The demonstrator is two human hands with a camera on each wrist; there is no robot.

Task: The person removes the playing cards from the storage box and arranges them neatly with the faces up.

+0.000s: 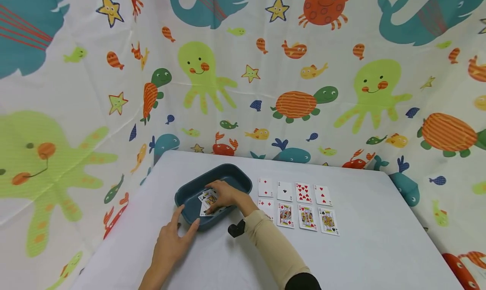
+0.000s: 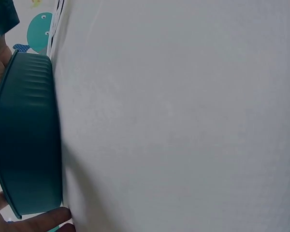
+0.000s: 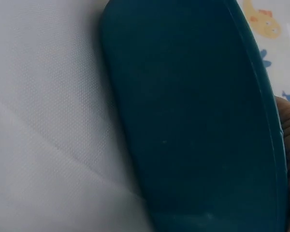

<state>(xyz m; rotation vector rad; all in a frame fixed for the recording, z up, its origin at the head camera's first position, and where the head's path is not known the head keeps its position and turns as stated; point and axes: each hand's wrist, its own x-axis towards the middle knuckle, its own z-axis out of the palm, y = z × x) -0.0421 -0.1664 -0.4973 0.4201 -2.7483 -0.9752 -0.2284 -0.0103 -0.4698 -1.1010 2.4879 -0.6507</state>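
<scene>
A dark teal plastic tray (image 1: 235, 172) sits on the white-covered table, with several face-up playing cards (image 1: 206, 198) overlapping inside it. My right hand (image 1: 225, 195) reaches into the tray, thumb and fingers bent over these cards; whether they pinch one is hidden. At the near left corner of the tray, my left hand (image 1: 171, 241) has its thumb and forefinger spread against the rim. The left wrist view shows the outer wall of the tray (image 2: 29, 135) with fingers (image 2: 43, 221) at its lower end. In the right wrist view, the tray wall (image 3: 188, 121) blocks the cards.
To the right of the tray, playing cards lie face up in two rows, among them a ten of hearts (image 1: 303, 193) and a king (image 1: 328, 221) at the near right end. A curtain (image 1: 243, 134) printed with sea animals hangs behind and beside the table (image 1: 379, 239).
</scene>
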